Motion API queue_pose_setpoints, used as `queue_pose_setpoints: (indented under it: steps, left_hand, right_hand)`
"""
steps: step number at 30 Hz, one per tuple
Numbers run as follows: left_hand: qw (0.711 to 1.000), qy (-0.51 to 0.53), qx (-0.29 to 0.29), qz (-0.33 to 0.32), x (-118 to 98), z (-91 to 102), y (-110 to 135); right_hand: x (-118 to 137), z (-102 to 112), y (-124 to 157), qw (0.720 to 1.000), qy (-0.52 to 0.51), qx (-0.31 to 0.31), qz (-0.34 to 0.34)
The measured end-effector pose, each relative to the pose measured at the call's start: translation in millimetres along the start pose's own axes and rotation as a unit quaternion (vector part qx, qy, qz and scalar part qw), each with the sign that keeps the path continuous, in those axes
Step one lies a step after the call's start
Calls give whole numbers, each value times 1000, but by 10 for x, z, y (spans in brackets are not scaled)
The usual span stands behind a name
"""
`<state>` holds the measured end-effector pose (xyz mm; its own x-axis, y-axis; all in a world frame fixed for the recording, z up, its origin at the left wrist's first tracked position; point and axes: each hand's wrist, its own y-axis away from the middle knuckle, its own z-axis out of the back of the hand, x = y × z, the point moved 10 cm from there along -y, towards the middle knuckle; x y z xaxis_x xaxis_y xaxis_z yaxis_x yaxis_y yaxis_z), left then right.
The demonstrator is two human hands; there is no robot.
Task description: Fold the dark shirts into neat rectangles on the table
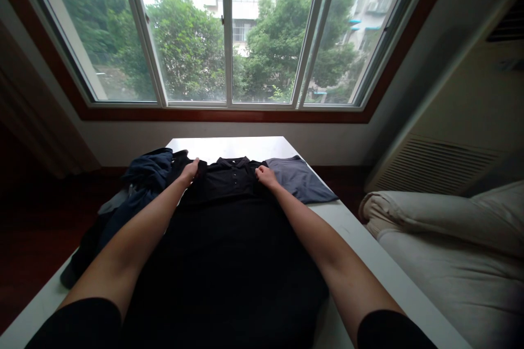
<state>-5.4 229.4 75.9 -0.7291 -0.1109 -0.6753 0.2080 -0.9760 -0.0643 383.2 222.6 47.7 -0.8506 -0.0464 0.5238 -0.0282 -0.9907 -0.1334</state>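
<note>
A black polo shirt (229,218) lies spread out on the white table (245,144), its collar and buttons at the far end. My left hand (190,170) is closed on the shirt's cloth near the left shoulder. On the opposite side, my right hand (266,175) pinches the cloth by the right shoulder. Both arms reach forward along the shirt's sides. Just right of my right hand rests a flat grey piece of clothing (301,179).
Dark blue and black clothes (147,177) are heaped along the table's left edge. A beige sofa (446,251) stands to the right, near a floor-standing air conditioner (442,169). Beyond the table is a wall with a wide window (227,38); a curtain (45,103) hangs at left.
</note>
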Motion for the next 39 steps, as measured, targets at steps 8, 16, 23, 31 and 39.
queue_pose_setpoints:
  steps: [8, 16, 23, 31, 39]
  left_hand:
    - [983, -176, -2, -56, 98, -596, 276]
    - [967, -253, -9, -18, 437, -377, 137]
    - [957, -264, -84, -88, 130, -136, 362]
    - [934, -299, 15, -193, -160, -556, 731]
    - [924, -264, -38, -274, -249, -600, 1256]
  right_hand:
    - [131, -309, 73, 988, 123, 22, 87]
    - [-164, -438, -142, 985, 158, 61, 39]
    - [-239, -446, -216, 986, 161, 43, 12]
    - [-170, -470, -263, 986, 160, 50, 0]
    - [-56, -543, -179, 985, 162, 53, -9]
